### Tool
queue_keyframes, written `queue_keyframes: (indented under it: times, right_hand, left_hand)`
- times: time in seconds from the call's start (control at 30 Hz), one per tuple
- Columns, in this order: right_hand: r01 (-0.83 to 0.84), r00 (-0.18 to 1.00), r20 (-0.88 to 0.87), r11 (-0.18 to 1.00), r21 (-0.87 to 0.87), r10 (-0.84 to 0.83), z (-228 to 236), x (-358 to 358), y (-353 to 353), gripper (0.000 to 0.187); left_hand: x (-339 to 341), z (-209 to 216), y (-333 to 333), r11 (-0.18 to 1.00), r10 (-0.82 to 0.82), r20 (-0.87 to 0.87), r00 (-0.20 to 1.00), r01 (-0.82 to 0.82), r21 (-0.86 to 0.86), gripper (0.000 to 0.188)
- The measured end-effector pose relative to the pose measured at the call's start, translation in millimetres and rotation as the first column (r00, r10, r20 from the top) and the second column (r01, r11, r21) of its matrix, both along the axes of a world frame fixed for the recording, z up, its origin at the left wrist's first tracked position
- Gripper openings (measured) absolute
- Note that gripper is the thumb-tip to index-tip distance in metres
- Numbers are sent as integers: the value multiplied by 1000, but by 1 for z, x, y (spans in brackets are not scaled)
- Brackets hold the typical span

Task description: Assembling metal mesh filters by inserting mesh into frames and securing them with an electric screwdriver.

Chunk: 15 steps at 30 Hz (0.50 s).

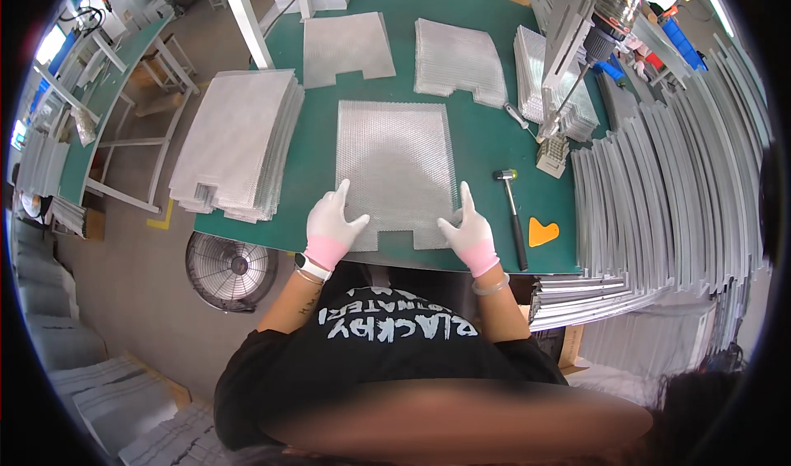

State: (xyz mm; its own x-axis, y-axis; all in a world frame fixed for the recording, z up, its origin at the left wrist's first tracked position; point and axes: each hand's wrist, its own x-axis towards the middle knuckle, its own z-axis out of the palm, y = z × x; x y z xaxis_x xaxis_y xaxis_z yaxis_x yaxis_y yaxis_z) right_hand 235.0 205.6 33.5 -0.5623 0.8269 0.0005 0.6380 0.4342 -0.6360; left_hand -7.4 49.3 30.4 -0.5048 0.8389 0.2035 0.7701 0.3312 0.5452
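A silver mesh panel (395, 165) with a notch in its near edge lies flat on the green table in front of me. My left hand (331, 223), in a white glove with a pink cuff, touches the panel's near left edge. Its index finger points forward along the side and its thumb is spread inward. My right hand (470, 234), gloved the same way, mirrors this at the near right edge. Both hands look open, with fingers apart; the lower fingers are partly hidden.
Stacked panels (235, 140) stand left, with more panel stacks (460, 58) at the back. A hammer (515, 219), a yellow scraper (543, 232) and a screwdriver (519, 117) lie right, near a mounted machine (606, 33). Upright panels (667, 194) crowd the right side. A fan (232, 270) stands below left.
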Motion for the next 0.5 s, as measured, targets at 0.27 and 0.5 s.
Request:
queue_keyframes:
  times: [0.27, 0.5]
  right_hand:
    - [-57, 997, 54, 998, -17, 58, -15, 0, 4, 82]
    - [-90, 993, 66, 990, -111, 98, -6, -2, 7, 73]
  left_hand:
    - [-5, -11, 0, 990, -4, -19, 1000, 1, -144, 79]
    - [-10, -20, 0, 993, -9, 26, 1000, 13, -120, 81]
